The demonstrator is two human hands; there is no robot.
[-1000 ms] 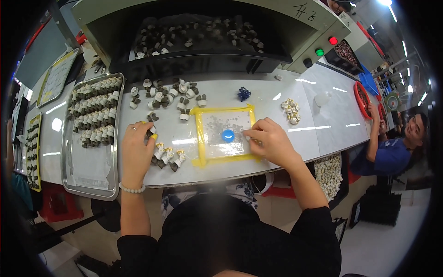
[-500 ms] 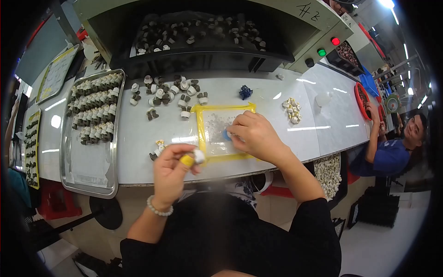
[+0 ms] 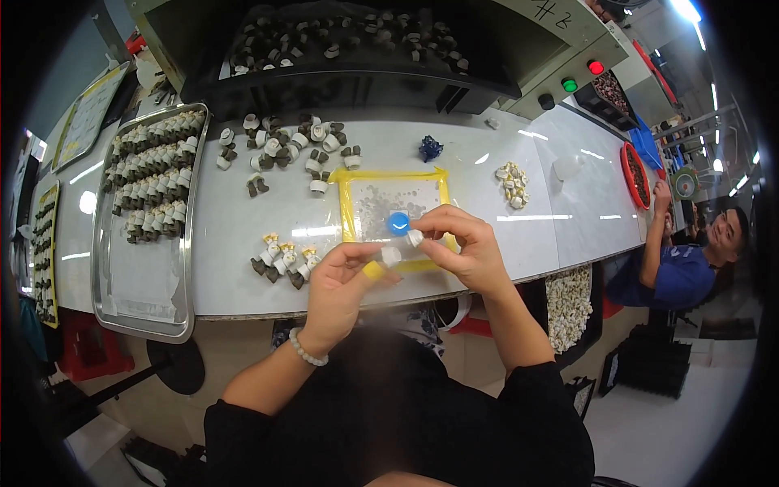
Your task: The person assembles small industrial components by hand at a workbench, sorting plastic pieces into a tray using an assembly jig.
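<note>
My left hand [image 3: 341, 286], with yellow tape round its thumb, grips a small white figurine body [image 3: 391, 256]. Between the thumb and fingertips of my right hand [image 3: 464, 247] is a little white piece [image 3: 415, 238], close to that body; whether the two touch I cannot tell. Just behind the right fingertips, a round blue cap [image 3: 398, 223] rests on the clear mat edged with yellow tape [image 3: 349, 213]. Left of my left hand lie three small white figurines [image 3: 285, 258] with yellowish tops and dark feet.
Loose white-and-dark figurine bodies [image 3: 276, 151] lie beyond the mat. A metal tray [image 3: 146, 288] with rows of figurines stands left. A blue spiky clump [image 3: 430, 148] and a pile of white-and-yellow pieces [image 3: 513, 185] lie right. Behind is a machine opening [image 3: 357, 107]; a co-worker [image 3: 677, 268] sits right.
My left hand has moved right with the figurine body, uncovering the small figurines. My right hand has drawn back from the blue cap, and a white piece now shows in its fingertips.
</note>
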